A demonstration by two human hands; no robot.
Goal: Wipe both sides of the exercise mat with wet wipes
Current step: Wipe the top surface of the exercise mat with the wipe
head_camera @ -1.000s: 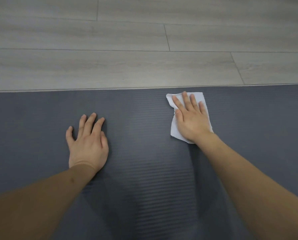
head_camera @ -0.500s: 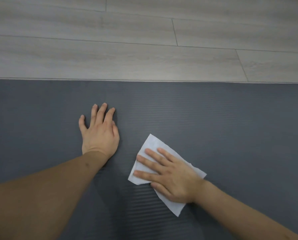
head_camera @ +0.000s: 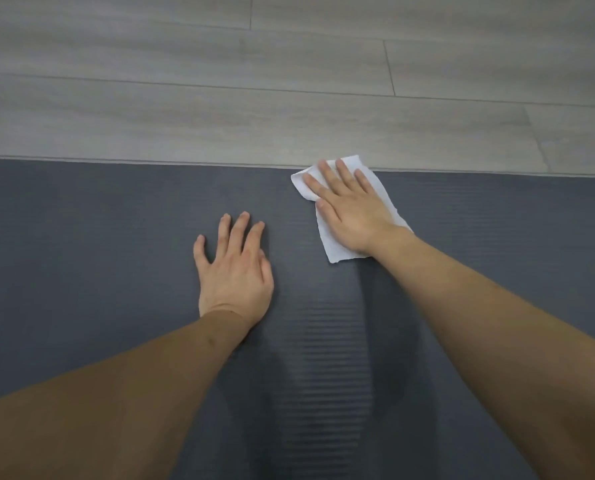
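The wet wipe (head_camera: 349, 216) lies flat on the dark ribbed mat (head_camera: 98, 237), its top corner just over the mat's far edge onto the wooden floor (head_camera: 219, 98). Its long axis runs from about 11 o'clock down to 5 o'clock, roughly in line with the forearm behind it. The right hand (head_camera: 349, 211) lies palm-down on it, fingers straight, slightly spread and pointing to 11 o'clock, pressing the sheet rather than pinching it; the fingertips sit at the mat's far edge.

A damp, shinier streak runs from the wipe's near end toward 6 o'clock. With the wipe at the far edge, the next stroke can, in my judgement, only come back toward 6 o'clock, likely beside that streak.

The left hand (head_camera: 235, 268) rests flat on bare mat at about 8 o'clock from the wipe, near but not touching it, fingers fanned and pointing to 12 o'clock, seemingly as a brace. It sits clear of that return path.

Only this upper face shows; the underside is hidden.
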